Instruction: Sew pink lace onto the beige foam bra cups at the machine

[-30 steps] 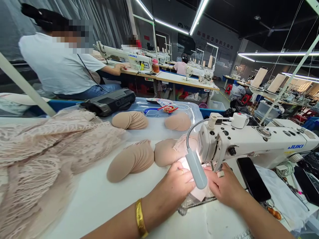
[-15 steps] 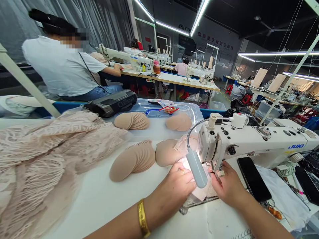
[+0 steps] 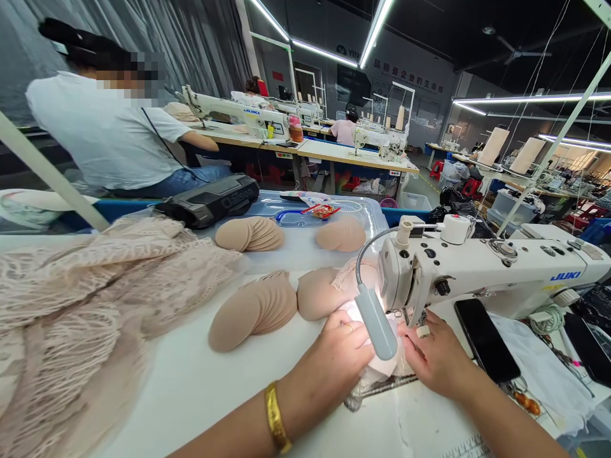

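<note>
My left hand (image 3: 341,350) is closed on pale pink fabric (image 3: 383,367) at the needle area of a white sewing machine (image 3: 482,270). Its fingertips are partly hidden behind a grey gooseneck lamp (image 3: 376,323), which lights the spot. Right beside the presser foot, my right hand (image 3: 436,350) pinches the same fabric from the other side, some of its fingers out of sight behind the machine head. Just beyond my left hand lies a beige cup pad (image 3: 317,294) with lace by it. A fanned stack of beige pads (image 3: 252,312) rests to its left.
Lacy fabric (image 3: 95,305) covers the table's left side. Behind are a translucent bin lid (image 3: 296,238) with more pads, and a black Claison case (image 3: 210,200). A phone (image 3: 487,340) and white cloth (image 3: 539,369) lie at right. A co-worker (image 3: 109,133) sits ahead at left.
The view has shifted slightly. My hands stay at the needle area, the right fingers a little closer in. The co-worker's arm has drawn back a bit.
</note>
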The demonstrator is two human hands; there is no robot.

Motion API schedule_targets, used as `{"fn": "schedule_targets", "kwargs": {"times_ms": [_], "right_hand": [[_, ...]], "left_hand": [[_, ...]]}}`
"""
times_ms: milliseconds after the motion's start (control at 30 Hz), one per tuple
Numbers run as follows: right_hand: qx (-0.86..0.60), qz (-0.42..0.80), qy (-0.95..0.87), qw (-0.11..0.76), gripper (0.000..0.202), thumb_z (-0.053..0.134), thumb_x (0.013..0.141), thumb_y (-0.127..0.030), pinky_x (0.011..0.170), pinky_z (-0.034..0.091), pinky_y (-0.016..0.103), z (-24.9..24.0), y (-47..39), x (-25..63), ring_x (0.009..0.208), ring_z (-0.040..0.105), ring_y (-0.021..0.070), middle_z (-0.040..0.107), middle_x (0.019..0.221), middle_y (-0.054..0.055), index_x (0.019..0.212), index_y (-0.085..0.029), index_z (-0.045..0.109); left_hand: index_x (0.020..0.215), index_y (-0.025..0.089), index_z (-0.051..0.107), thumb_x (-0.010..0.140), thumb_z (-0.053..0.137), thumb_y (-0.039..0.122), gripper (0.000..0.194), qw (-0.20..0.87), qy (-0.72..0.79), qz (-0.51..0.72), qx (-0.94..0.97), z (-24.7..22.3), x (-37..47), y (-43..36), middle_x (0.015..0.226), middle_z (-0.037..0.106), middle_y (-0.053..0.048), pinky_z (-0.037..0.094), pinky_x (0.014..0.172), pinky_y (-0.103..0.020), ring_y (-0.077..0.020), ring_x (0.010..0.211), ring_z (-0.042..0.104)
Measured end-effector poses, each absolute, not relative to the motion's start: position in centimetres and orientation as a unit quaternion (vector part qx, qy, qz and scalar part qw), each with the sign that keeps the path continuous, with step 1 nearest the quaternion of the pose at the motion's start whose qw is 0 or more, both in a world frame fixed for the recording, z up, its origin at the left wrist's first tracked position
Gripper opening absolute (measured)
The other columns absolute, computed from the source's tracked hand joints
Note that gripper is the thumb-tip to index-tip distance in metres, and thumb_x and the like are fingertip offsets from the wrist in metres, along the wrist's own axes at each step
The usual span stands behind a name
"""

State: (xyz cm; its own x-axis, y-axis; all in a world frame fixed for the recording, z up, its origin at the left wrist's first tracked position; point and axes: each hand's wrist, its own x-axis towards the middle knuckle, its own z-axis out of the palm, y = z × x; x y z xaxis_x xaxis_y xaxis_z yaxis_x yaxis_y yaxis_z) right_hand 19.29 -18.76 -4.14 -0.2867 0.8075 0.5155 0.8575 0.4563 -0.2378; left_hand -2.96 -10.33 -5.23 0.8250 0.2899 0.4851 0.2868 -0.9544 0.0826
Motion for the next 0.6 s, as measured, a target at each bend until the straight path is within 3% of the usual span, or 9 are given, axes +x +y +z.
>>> {"fn": "schedule_targets", "kwargs": {"times_ms": [233,600], "right_hand": [[-0.454,0.023,-0.874,0.173,0.02,0.05,0.083,-0.006,0.071,0.038,0.032,-3.2,-19.5,19.4,0.076,0.051,0.0189,0.061,0.082,0.0,0.079,-0.023,0.059],[-0.511,0.028,-0.84,0.182,0.014,0.052,0.085,-0.01,0.068,0.03,0.03,-4.8,-19.0,19.4,0.074,0.043,0.0192,0.053,0.078,0.001,0.081,-0.023,0.055]], "left_hand": [[0.085,0.021,0.058,0.092,0.045,0.0,0.025,-0.037,0.115,0.251,0.96,-5.2,-3.5,-13.4,0.079,0.064,-0.002,0.042,0.08,-0.042,-0.0206,0.072,0.06],[0.072,0.019,0.05,0.088,0.05,0.001,0.025,-0.029,0.098,0.269,0.958,-4.8,-3.3,-11.0,0.072,0.057,0.001,0.036,0.078,-0.04,-0.0179,0.066,0.048]]}}
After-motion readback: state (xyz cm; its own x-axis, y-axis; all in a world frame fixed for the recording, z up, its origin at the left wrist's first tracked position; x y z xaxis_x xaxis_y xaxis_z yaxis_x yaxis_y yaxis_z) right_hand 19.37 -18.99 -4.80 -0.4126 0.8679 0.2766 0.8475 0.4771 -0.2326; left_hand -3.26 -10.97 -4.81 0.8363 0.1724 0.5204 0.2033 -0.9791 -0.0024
